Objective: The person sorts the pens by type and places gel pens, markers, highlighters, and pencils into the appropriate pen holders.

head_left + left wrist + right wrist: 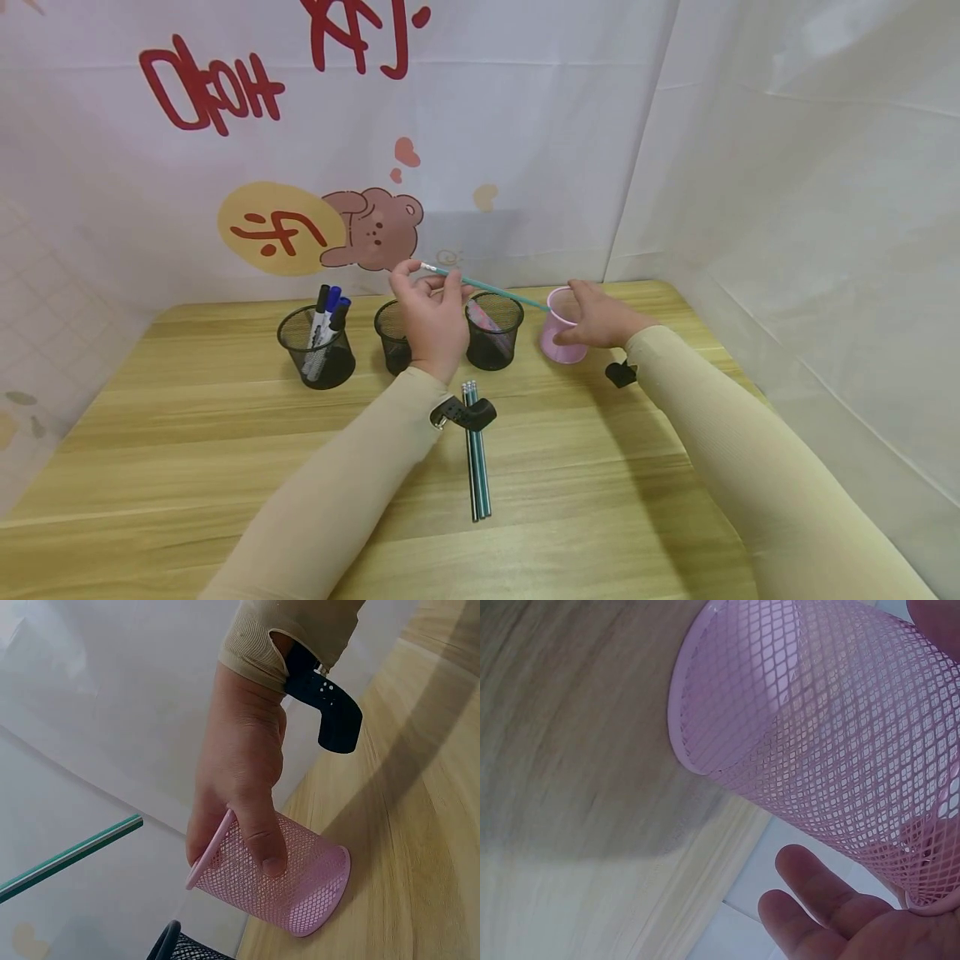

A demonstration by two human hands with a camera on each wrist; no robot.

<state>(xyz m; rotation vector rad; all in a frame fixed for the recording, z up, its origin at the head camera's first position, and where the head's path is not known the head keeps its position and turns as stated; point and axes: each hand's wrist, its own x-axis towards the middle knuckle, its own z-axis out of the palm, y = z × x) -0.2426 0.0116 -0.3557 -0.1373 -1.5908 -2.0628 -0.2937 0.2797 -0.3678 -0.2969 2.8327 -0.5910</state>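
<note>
My left hand (435, 329) pinches a green pencil (502, 292) near its eraser end, the pencil slanting down to the right. The pink mesh pen holder (558, 343) stands on the table at the right of the row. My right hand (597, 317) grips it at the rim, with the thumb (262, 838) down the outer wall. In the left wrist view, the pencil's other end (127, 824) hangs in the air a short way from the holder's mouth. The right wrist view looks through the holder's mesh wall (840, 727), with two fingertips showing beside it.
Several green pencils (477, 467) lie side by side on the wooden table (187, 467). Left of the pink holder stand black mesh holders: one with markers (318, 367), one partly behind my left hand (392, 337), one with something pinkish inside (491, 350). White cloth (525, 125) hangs behind.
</note>
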